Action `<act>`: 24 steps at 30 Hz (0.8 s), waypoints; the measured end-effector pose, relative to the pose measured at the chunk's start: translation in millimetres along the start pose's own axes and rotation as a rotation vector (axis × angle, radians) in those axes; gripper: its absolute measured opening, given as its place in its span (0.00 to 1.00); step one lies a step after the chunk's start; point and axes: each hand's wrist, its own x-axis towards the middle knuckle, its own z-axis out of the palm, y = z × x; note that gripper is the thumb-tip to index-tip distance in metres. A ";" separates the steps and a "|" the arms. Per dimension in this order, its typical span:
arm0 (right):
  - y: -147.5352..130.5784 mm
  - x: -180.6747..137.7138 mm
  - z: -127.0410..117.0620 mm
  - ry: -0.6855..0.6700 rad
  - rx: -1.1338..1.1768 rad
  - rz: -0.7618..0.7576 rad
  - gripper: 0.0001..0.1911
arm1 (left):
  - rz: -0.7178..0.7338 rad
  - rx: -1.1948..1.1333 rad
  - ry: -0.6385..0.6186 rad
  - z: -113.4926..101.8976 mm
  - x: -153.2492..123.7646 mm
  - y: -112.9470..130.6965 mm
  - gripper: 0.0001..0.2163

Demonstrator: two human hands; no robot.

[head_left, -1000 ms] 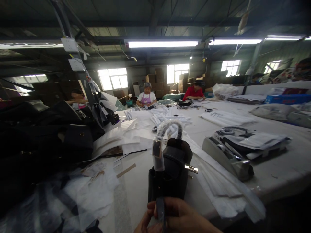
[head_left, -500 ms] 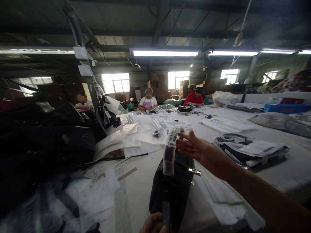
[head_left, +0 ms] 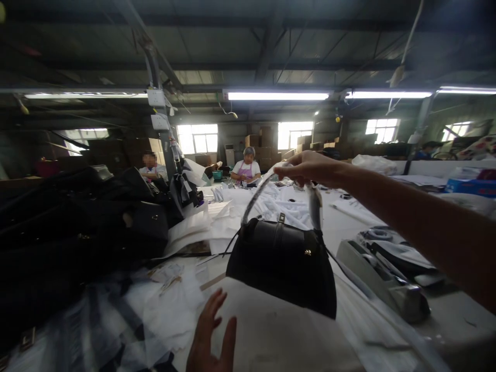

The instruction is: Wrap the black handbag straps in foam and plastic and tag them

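Note:
A black handbag (head_left: 284,266) with small gold hardware hangs in front of me, its front flap facing my way. Clear wrapping covers its arched handle (head_left: 256,199). My right hand (head_left: 306,168) is closed around the top of that handle. My left hand (head_left: 213,338) is open below the bag's left side, fingers spread, holding nothing. Under the bag lies a white sheet (head_left: 287,336), which hides part of the table.
Black bags (head_left: 143,227) are heaped at left beside loose white wrapping (head_left: 163,305). A grey tape dispenser (head_left: 383,281) stands at right. White paper sheets (head_left: 205,219) and rolled white pieces cover the table's middle. A co-worker (head_left: 247,168) sits across the table.
The handbag has turned from end-on to front-facing, with my right hand now on its handle. My left hand has let go of the strap and opened. The view has shifted left.

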 end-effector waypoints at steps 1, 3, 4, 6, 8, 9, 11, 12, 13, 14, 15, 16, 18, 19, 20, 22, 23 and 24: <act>1.4 2.2 -2.9 -0.011 -0.032 -0.003 0.44 | 0.077 0.067 0.037 -3.0 6.0 -2.7 0.22; 7.3 5.4 -0.4 -0.046 -0.060 -0.014 0.43 | 0.154 0.151 0.034 -1.4 10.8 -11.1 0.25; 12.1 6.7 4.7 -0.071 -0.078 -0.026 0.42 | 0.153 0.158 -0.004 2.8 9.6 -16.4 0.27; 24.8 9.2 20.9 -0.116 -0.114 -0.064 0.37 | 0.070 0.109 -0.124 15.8 1.4 -28.1 0.30; 39.9 10.9 40.6 -0.133 -0.151 -0.107 0.27 | -0.055 0.014 -0.247 31.0 -10.4 -39.0 0.30; 47.2 10.6 50.0 -0.122 -0.168 -0.126 0.25 | -0.105 -0.038 -0.292 38.1 -16.2 -43.5 0.29; 58.7 3.9 65.7 -0.067 -0.191 -0.154 0.22 | -0.160 -0.121 -0.321 49.3 -25.4 -50.0 0.26; 62.2 -3.8 71.8 -0.018 -0.200 -0.164 0.19 | -0.167 -0.141 -0.308 53.1 -28.6 -51.9 0.24; 64.2 -15.3 77.2 0.062 -0.213 -0.174 0.17 | -0.171 -0.147 -0.284 55.8 -30.7 -53.2 0.23; 64.9 -30.6 82.8 0.180 -0.226 -0.184 0.16 | -0.178 -0.146 -0.255 57.5 -32.0 -53.9 0.23; 65.0 -49.4 89.4 0.323 -0.236 -0.184 0.15 | -0.186 -0.144 -0.229 58.2 -32.7 -54.3 0.24; 65.4 -71.2 98.0 0.506 -0.243 -0.175 0.15 | -0.191 -0.146 -0.211 58.0 -32.9 -54.4 0.24; 70.0 -118.6 124.0 0.733 -0.194 -0.074 0.13 | -0.202 -0.154 -0.220 55.3 -31.9 -53.7 0.26; 75.4 -141.6 142.0 0.632 -0.137 -0.020 0.12 | -0.213 -0.154 -0.255 52.7 -30.4 -52.7 0.26; 82.7 -162.5 162.9 0.387 -0.055 0.063 0.13 | -0.224 -0.149 -0.306 49.1 -27.8 -51.3 0.26; 100.8 -194.6 209.6 0.024 0.138 0.230 0.18 | -0.214 -0.077 -0.451 39.2 -17.5 -47.8 0.25; 109.5 -205.0 232.8 -0.026 0.204 0.304 0.22 | -0.193 -0.018 -0.519 32.9 -8.7 -46.2 0.24; 116.6 -211.7 254.1 -0.061 0.261 0.344 0.26 | -0.156 0.066 -0.574 25.7 2.8 -45.5 0.23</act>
